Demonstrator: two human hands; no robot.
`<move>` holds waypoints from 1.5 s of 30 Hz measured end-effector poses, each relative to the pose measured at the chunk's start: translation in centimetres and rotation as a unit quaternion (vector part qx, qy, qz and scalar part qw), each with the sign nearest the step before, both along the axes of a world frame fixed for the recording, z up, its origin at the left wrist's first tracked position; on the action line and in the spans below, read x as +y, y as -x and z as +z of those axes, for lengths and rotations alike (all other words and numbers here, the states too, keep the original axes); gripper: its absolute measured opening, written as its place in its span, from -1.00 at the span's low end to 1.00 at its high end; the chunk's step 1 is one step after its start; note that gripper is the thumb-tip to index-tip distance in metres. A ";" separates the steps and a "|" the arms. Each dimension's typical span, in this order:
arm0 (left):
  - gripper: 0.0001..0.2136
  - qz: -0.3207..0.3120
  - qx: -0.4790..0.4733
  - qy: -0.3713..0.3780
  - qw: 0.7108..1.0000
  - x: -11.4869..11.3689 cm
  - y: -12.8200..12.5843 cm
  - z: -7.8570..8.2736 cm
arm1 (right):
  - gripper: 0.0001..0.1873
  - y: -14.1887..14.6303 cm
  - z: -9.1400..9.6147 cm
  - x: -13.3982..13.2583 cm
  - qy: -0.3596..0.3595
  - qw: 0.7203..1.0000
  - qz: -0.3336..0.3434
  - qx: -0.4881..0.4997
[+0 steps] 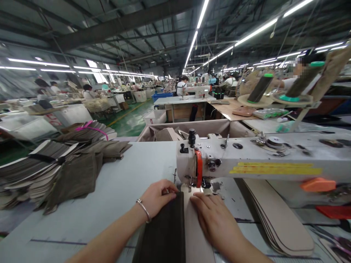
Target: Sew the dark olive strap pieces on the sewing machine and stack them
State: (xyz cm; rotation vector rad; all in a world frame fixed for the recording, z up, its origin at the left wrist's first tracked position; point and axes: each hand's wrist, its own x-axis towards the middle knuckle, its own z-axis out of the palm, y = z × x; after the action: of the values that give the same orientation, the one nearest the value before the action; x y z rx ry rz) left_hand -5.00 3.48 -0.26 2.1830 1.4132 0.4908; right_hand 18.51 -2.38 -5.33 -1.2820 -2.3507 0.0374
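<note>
My left hand (158,200), with a silver bracelet at the wrist, pinches the upper end of a dark brown fabric piece (167,233) between thumb and fingers. Beside that piece, its right edge against it, runs a pale beige panel (196,233). My right hand (212,215) lies flat on this panel with the fingers stretched forward. Both hands are close in front of the needle area of a white sewing machine (216,155) with an orange-red lever. The needle and presser foot are partly hidden, so the stitching point cannot be made out.
Stacked beige panels (282,223) lie under the machine arm at right. Bundled dark fabric pieces (74,168) cover the table's left side. Behind the table stands a bin (230,128) with cut pieces. Thread cones (260,87) stand at back right; scissors (333,237) lie at lower right.
</note>
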 end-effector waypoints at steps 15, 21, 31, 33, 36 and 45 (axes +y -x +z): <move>-0.91 0.042 0.006 0.012 0.999 1.0 -5.3 -0.8 | -0.45 0.0 0.0 0.1 -0.026 1.000 -0.005 0.010; -0.92 0.049 0.012 -0.002 0.999 1.3 -5.6 -1.1 | -0.44 0.0 -0.1 0.1 -0.045 0.999 -0.006 -0.011; -0.82 -0.111 0.105 -0.140 0.978 -2.4 -4.9 0.0 | -0.55 -0.1 0.5 -0.1 -0.034 0.999 -0.001 0.020; -0.77 -0.133 0.131 -0.147 0.971 -3.1 -4.7 0.1 | -0.54 -0.1 0.5 -0.1 -0.038 0.999 -0.006 0.018; -0.76 -0.134 0.139 -0.150 0.970 -3.1 -4.5 -0.1 | -0.52 0.0 0.3 0.0 -0.051 0.998 -0.011 0.019; -0.74 -0.134 0.130 -0.159 0.969 -3.4 -4.3 0.1 | -0.52 -0.1 0.4 -0.4 -0.046 0.999 -0.001 0.018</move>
State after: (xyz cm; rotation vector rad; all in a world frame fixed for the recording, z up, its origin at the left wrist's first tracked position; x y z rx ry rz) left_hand -0.66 0.11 -0.18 2.7344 1.1991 0.3601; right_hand 18.60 -2.75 -4.89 -1.2288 -2.2926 -0.0482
